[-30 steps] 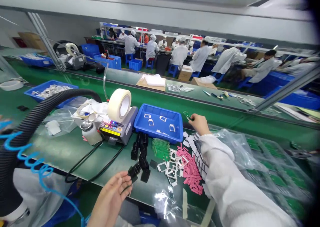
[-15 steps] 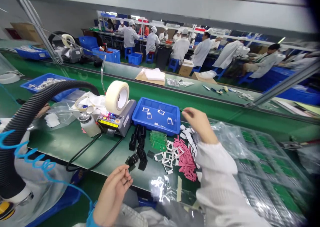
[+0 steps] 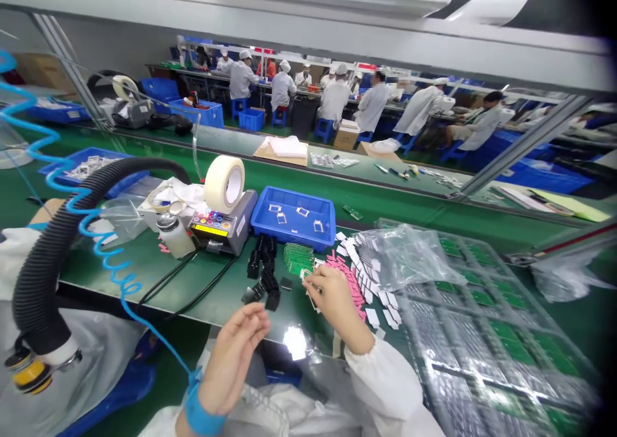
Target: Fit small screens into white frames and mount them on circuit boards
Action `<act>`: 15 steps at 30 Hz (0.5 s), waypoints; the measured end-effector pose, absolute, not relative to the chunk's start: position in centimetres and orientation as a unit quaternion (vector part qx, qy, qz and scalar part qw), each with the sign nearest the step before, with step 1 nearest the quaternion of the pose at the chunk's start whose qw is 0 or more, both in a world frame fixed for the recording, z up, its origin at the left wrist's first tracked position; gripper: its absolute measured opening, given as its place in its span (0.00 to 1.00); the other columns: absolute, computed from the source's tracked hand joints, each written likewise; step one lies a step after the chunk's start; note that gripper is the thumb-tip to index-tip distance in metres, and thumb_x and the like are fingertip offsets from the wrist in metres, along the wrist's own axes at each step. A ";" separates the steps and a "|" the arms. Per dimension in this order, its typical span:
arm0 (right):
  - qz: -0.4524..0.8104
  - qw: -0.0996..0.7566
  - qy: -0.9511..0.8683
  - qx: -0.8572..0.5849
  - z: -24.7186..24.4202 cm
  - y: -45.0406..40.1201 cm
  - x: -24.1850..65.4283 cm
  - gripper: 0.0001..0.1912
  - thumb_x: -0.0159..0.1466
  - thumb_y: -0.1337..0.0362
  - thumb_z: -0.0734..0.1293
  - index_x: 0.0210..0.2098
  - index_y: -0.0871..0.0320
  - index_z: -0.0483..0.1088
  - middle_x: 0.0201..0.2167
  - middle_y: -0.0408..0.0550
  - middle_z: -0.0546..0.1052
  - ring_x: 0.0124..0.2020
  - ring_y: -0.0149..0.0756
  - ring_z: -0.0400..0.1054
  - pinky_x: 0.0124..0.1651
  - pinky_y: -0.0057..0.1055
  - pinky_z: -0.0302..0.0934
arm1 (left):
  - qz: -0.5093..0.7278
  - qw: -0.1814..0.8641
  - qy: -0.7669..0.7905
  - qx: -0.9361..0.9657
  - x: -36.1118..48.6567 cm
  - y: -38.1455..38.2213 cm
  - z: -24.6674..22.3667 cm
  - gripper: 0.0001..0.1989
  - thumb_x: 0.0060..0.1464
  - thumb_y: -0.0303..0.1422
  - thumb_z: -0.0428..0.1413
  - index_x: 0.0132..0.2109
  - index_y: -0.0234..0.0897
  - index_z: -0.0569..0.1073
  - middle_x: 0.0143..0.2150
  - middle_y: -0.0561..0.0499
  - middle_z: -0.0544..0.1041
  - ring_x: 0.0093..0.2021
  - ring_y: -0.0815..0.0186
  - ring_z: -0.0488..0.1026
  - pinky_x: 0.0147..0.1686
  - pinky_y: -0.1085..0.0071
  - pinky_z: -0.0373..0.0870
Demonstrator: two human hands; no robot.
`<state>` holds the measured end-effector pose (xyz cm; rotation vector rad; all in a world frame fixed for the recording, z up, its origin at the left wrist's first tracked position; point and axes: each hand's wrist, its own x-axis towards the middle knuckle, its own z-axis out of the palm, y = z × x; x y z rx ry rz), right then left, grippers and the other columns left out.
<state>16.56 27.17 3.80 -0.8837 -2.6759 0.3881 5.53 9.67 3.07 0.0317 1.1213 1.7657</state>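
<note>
My right hand [image 3: 335,302] hangs low over the green mat, with its fingertips pinching a small white frame [image 3: 308,281]. Beside it lie pink strips [image 3: 344,273] and loose white pieces [image 3: 366,289]. My left hand [image 3: 235,360], with a blue wrist strap [image 3: 200,411], is raised with curled fingers just below black foam pieces [image 3: 260,279]. Whether those fingers hold anything small, I cannot tell. A stack of green circuit strips [image 3: 297,259] sits between the foam pieces and the pink strips.
A blue tray [image 3: 292,215] with several white frames stands beyond my hands, next to a tape dispenser [image 3: 222,225] and a bottle [image 3: 173,236]. Clear-packed green boards [image 3: 491,340] and a plastic bag [image 3: 400,257] lie right. A corrugated hose [image 3: 62,244] crosses left. Co-workers sit far off.
My right hand has come down and left from beside the blue tray to the mat. My left hand has risen slightly. The view has tilted, and the plastic bag now lies further left.
</note>
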 end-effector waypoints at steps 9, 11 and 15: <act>0.488 0.152 -0.852 -0.112 3.9 18.6 16.0 0.10 0.62 0.71 0.61 0.32 0.56 0.74 0.32 0.45 0.74 0.33 0.31 0.68 0.34 0.26 0.63 | 0.709 0.492 0.502 0.054 5.9 7.9 0.9 0.20 0.44 0.33 0.63 0.47 0.38 0.75 0.44 0.44 0.79 0.44 0.60 0.74 0.46 0.65 0.69; 0.448 0.146 -0.866 -0.166 2.5 19.5 15.7 0.09 0.61 0.69 0.63 0.38 0.54 0.73 0.34 0.45 0.75 0.33 0.32 0.69 0.35 0.27 0.64 | 0.715 0.485 0.504 0.013 5.1 6.6 0.5 0.22 0.45 0.35 0.63 0.50 0.38 0.73 0.44 0.44 0.78 0.41 0.61 0.75 0.41 0.66 0.71; 0.328 0.182 -0.856 -0.355 -0.7 22.3 14.3 0.13 0.54 0.62 0.69 0.40 0.58 0.69 0.34 0.50 0.74 0.32 0.39 0.69 0.32 0.33 0.62 | 0.712 0.517 0.475 -0.025 3.4 4.4 -0.1 0.18 0.47 0.36 0.61 0.46 0.36 0.73 0.47 0.43 0.77 0.39 0.63 0.76 0.38 0.69 0.70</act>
